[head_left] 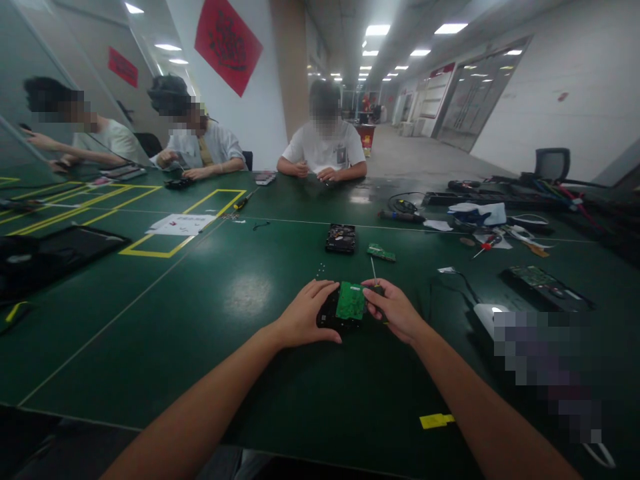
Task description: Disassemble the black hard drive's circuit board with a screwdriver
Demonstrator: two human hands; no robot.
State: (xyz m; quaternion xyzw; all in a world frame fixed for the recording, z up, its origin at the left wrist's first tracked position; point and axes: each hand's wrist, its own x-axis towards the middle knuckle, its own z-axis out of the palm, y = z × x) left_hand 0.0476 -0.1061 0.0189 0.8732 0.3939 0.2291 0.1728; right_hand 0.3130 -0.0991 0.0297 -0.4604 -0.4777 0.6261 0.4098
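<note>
White paper (181,225) on green table (165,320), off left. Left hand (307,317) spread wide, thumb and fingers gripping the black drive (327,313), which I see sitting on the table between both hands. Green board (351,301) lies on the drive. Right hand (393,310) closed round a screwdriver (375,273), shaft pointing away, fingertips at the board's right edge.
</note>
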